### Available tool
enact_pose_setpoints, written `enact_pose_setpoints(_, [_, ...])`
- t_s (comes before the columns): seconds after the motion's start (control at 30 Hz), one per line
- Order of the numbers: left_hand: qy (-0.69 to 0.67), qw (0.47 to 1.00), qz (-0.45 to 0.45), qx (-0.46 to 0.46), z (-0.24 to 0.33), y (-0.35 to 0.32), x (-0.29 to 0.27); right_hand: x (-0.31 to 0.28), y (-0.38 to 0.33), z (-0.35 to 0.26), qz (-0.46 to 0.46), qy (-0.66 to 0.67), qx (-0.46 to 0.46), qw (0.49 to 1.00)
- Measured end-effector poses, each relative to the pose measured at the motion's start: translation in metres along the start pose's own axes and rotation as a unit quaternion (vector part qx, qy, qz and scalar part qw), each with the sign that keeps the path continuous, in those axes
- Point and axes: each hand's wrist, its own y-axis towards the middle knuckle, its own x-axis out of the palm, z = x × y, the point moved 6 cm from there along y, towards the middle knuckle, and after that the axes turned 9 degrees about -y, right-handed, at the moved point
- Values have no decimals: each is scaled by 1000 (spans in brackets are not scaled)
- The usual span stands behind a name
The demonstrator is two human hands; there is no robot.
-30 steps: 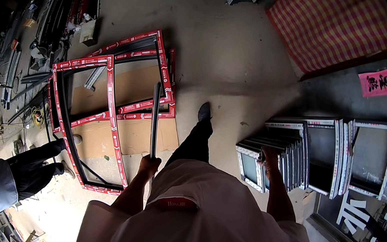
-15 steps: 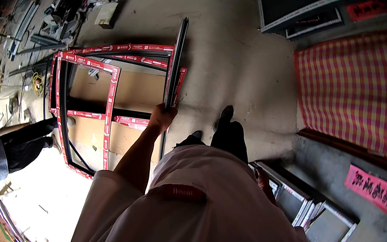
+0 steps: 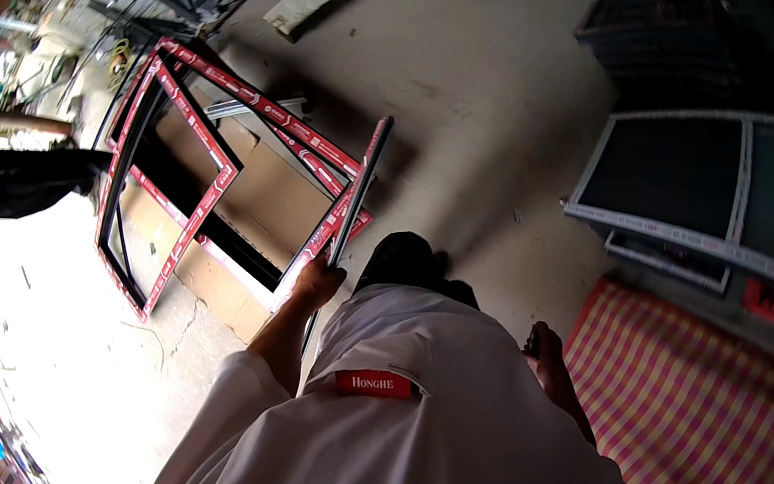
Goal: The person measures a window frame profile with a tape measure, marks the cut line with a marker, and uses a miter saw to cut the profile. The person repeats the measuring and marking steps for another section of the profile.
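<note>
On the floor (image 3: 475, 96), red-taped window frames (image 3: 248, 96) rest over cardboard (image 3: 264, 201). A long dark metal profile (image 3: 365, 182) slants past their nearest corner, the left hand (image 3: 317, 281)'s fingers wrapped around it. The right hand (image 3: 550, 348) curls around a small dark object (image 3: 531, 345), too unclear to identify.

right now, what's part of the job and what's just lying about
Seemingly in the work:
- left hand: dark bar
- right hand: small dark object
- near left hand: red-taped frames

Seemingly lying about:
- checked cloth
- white-edged panels
- pale box
</note>
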Motion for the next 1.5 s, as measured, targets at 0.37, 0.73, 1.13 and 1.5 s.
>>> enact_pose_setpoints(0.37, [-222,966,34,-128,106,168,43,8,131,-406,-64,-79,-190,976])
enact_pose_setpoints(0.73, [-327,924,161,-113,262,339,-122,134,198,-629,-133,-323,-186,919])
enact_pose_setpoints(1.13, [-455,820,296,-182,321,451,-211,396,322,-1018,-222,-349,-176,893])
enact_pose_setpoints(1.5, [-533,741,342,-224,399,519,-330,709,228,-1276,-237,-513,-272,779])
